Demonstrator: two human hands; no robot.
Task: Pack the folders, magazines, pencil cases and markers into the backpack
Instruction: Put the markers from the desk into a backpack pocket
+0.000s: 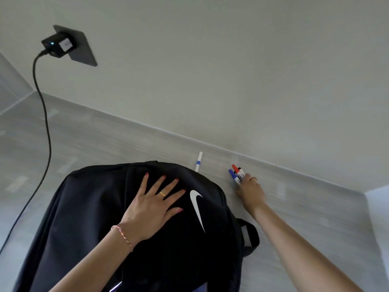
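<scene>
The fingers (245, 177) of the right hand (251, 189) curl around three capped markers (237, 174), one blue, one red, one black, at the counter's far edge near the wall. That arm stretches forward, palm down. The left hand (152, 204) lies flat with its fingers spread wide on the black fabric backpack with a white swoosh (181, 239), which lies on the pale grey wood-grain counter (94, 140). One white pen with a blue band (198, 162) rests just beyond the backpack. What the backpack holds is hidden. One black charger (57, 44) sits in the wall socket.
</scene>
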